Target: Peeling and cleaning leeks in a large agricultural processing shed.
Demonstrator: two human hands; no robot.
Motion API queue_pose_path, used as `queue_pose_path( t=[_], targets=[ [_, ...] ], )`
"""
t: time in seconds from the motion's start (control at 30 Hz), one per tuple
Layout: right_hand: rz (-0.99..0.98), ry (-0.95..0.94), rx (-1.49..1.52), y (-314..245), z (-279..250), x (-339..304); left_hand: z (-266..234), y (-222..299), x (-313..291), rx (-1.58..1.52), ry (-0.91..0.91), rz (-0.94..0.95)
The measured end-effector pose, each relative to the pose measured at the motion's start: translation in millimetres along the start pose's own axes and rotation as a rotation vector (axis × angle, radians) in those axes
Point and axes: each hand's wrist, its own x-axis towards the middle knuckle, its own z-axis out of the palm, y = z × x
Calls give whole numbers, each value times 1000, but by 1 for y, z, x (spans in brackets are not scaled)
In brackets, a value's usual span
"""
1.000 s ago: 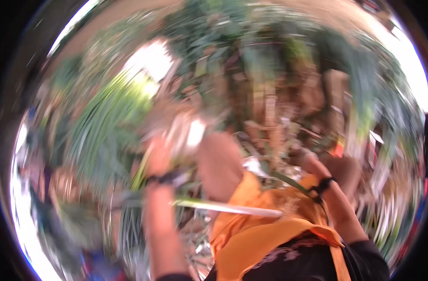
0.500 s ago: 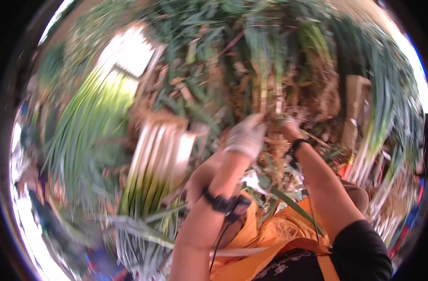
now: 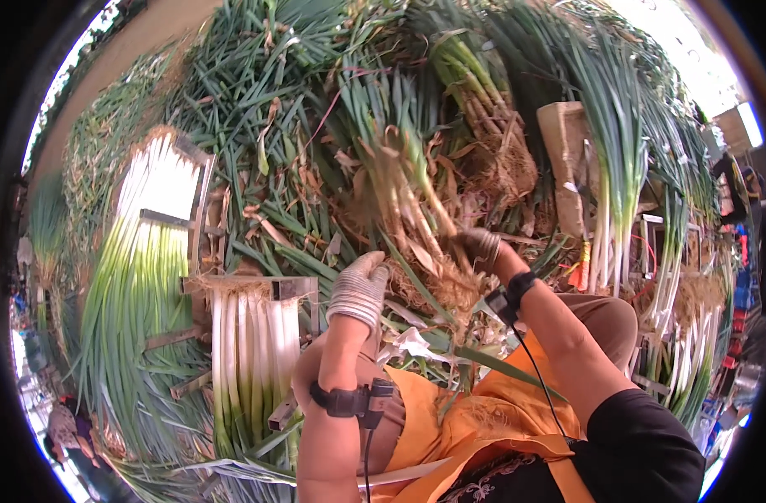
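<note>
Clamping its fingers on scallions (image 3: 406,214) near their roots (image 3: 457,295), the right hand (image 3: 482,247) is working between a metal rack (image 3: 296,290) and a pale block (image 3: 560,163); the left hand (image 3: 359,289) is hovering nearby (finger spacing cannot be told), its wrist device (image 3: 379,399) bearing a mark too small to read.

Bare brown ground (image 3: 140,59) ran across the upper left, curving with the rim of the view. Strong white light came in at the upper right and along the left edge (bright enough to wash out much of what lay there). A metal frame (image 3: 205,197) stood on the left; a worn, pale block (image 3: 563,168) stood right of centre. At the far right, below a pale panel (image 3: 729,130), red and blue objects (image 3: 739,306) clustered, too small to name.
</note>
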Motion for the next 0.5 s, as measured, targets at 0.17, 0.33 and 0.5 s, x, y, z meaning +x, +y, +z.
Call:
queue_pose_path(
  t=[0.17, 0.33, 0.5],
  targets=[
    [321, 347, -110, -83, 45, -95, 8, -25, 7, 63, -1, 14],
    [57, 221, -4, -126, 70, -214, 31, 13, -9, -554, -277, -348],
    [48, -75, 457, -120, 87, -293, 70, 65, -68, -1088, -465, -133]
  ],
)
